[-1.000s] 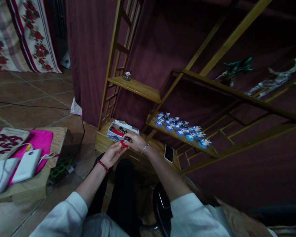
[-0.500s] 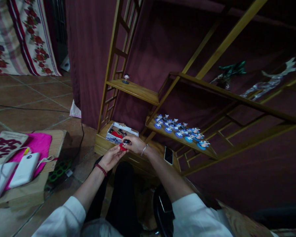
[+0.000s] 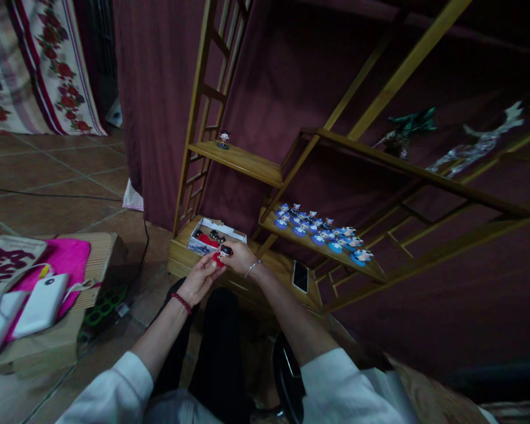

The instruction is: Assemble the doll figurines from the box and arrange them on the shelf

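Between my two hands is a small figurine [image 3: 225, 252] with black hair and a red round base. My left hand [image 3: 199, 279] pinches the red base between thumb and fingers. From the other side my right hand [image 3: 241, 258] closes around the figurine, and its fingertips are partly hidden. Just behind the hands stands an open box [image 3: 195, 242] with more dark and red figurines inside. A similar figurine [image 3: 224, 139] stands alone on the small upper-left shelf [image 3: 247, 162]. Several figurines [image 3: 320, 227] on blue and purple bases stand in rows on the shelf to the right.
A phone [image 3: 300, 277] lies on the cabinet top right of my hands. Higher up, a shelf holds a green ornament [image 3: 408, 126] and a clear deer-like ornament [image 3: 472, 144]. At left, a cardboard box [image 3: 101, 253] bears a pink cloth and a white power bank [image 3: 42, 306].
The figurine has turned and tilted slightly in my fingers, so that its face and hair show more. Both hands stay at nearly the same place by the box.
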Demonstrator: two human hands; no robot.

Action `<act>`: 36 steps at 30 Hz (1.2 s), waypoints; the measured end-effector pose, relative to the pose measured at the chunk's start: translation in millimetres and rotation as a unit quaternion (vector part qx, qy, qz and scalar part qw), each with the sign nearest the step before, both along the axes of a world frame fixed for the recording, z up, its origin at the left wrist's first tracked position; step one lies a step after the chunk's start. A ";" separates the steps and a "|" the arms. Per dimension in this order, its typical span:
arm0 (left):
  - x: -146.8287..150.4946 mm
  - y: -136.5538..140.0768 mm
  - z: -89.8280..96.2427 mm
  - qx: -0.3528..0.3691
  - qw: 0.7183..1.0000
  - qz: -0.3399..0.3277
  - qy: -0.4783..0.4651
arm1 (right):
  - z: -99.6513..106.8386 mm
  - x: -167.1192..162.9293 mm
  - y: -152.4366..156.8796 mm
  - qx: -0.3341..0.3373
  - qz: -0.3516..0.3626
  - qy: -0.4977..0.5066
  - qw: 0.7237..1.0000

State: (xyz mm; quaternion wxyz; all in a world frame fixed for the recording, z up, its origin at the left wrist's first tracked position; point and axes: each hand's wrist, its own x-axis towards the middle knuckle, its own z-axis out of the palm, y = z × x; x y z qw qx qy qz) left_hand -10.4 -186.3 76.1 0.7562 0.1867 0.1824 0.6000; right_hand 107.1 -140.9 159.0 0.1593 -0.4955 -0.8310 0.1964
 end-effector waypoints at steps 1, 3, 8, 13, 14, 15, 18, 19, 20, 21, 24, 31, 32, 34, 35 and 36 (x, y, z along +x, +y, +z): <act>0.4 0.2 0.1 -0.001 1.000 0.002 -0.001 | -0.1 0.0 -0.4 0.003 -0.003 -0.005 1.000; 0.9 1.5 0.5 -0.008 1.000 0.004 -0.007 | 0.1 0.3 -0.9 0.009 -0.004 -0.008 1.000; -1.1 8.3 5.6 -0.028 0.999 -0.002 -0.021 | -1.3 2.5 1.8 0.016 -0.003 0.048 0.999; -4.6 13.1 12.4 -0.027 0.999 0.004 -0.033 | -5.8 3.7 5.8 -0.070 -0.015 0.146 0.987; -5.0 13.7 12.9 -0.024 0.999 0.002 -0.032 | -6.2 4.0 6.0 -0.072 -0.014 0.155 0.985; -5.1 14.3 13.1 -0.021 0.999 -0.001 -0.030 | -6.5 4.3 6.1 -0.072 -0.014 0.160 0.984; -4.7 16.1 13.1 -0.017 0.999 -0.005 -0.031 | -8.0 5.7 6.6 -0.068 -0.022 0.174 0.982; -4.5 16.7 13.4 -0.019 0.999 -0.003 -0.034 | -8.8 6.2 7.2 -0.067 -0.025 0.185 0.980; -4.3 17.4 14.0 -0.023 0.999 0.000 -0.038 | -9.8 6.8 8.1 -0.065 -0.028 0.198 0.978; -4.1 18.1 14.9 -0.028 0.999 0.004 -0.042 | -10.9 7.4 9.2 -0.061 -0.031 0.211 0.975; -3.6 20.7 19.3 -0.041 0.998 0.015 -0.046 | -13.5 8.8 13.2 -0.054 -0.039 0.234 0.970; -2.7 27.6 32.1 -0.038 0.998 0.021 -0.044 | -12.1 7.3 17.5 -0.095 -0.020 0.282 0.954; -2.7 28.4 33.9 -0.038 0.998 0.022 -0.041 | -10.9 6.8 17.5 -0.094 -0.016 0.288 0.953; -2.7 29.7 37.6 -0.030 0.999 0.020 -0.036 | -7.5 5.8 17.3 -0.092 -0.008 0.300 0.950; -2.8 30.3 39.3 -0.025 0.999 0.018 -0.034 | -5.3 5.4 17.2 -0.090 -0.003 0.305 0.948; -2.9 31.1 41.0 -0.020 0.999 0.018 -0.031 | -2.7 5.1 17.1 -0.088 0.002 0.309 0.947</act>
